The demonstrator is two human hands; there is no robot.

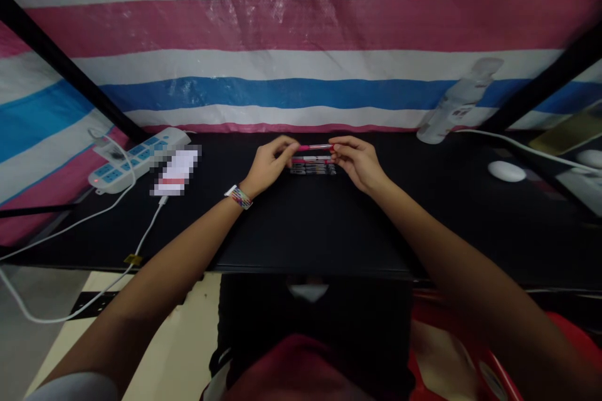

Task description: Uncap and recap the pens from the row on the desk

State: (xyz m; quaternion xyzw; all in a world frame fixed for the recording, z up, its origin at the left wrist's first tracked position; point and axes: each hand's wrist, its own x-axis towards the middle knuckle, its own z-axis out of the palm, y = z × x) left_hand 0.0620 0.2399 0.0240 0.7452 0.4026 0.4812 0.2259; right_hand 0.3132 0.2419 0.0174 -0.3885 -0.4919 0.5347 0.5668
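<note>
A pink pen (316, 147) lies level between my two hands, just above the far part of the black table (305, 225). My left hand (273, 160) pinches its left end between thumb and fingers. At its right end, the fingers of my right hand (355, 156) are closed on it too. Right below and nearer to me, several pens (313, 169) lie side by side in a row, some with pink parts and the nearer ones dark and clear. My fingertips partly cover the ends of the row.
To the left are a white power strip (141, 160) with a cable and a blurred-out phone-like thing (177, 172) on a white cord. A clear bottle (451, 106) stands at the back right, near a white computer mouse (506, 171). A striped sheet (301, 25) hangs behind.
</note>
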